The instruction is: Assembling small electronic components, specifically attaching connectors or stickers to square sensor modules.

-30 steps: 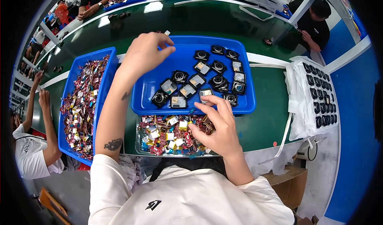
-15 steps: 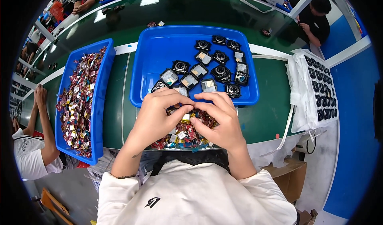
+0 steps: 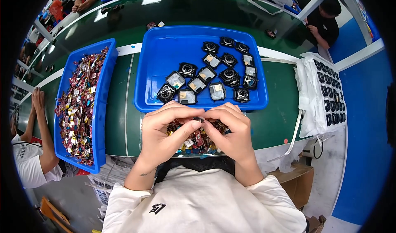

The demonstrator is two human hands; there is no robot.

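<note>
Over a heap of small red, yellow and white electronic parts (image 3: 199, 141), my left hand (image 3: 165, 127) and my right hand (image 3: 232, 127) meet fingertip to fingertip. Pinched between them is a small dark part (image 3: 199, 119), mostly covered by the fingers, so its exact kind does not show. Just beyond my hands is a blue tray (image 3: 159, 47) with several black watch cases (image 3: 187, 69). Some cases lie with a round sensor back up; others show a pale inside, such as the watch case (image 3: 217, 91) nearest my right hand.
A long blue bin (image 3: 105, 105) of similar small parts (image 3: 80, 105) stands at the left, beside a person's forearms (image 3: 39, 109). On the right, a white-wrapped tray (image 3: 307, 96) holds rows of black pieces (image 3: 330, 90). Another person (image 3: 324, 20) sits at the far right across the green table (image 3: 278, 78).
Both hands have drawn slightly toward me, and the dark part now shows between the fingertips. Watch cases at the tray's near edge are more exposed. The view has shifted slightly.
</note>
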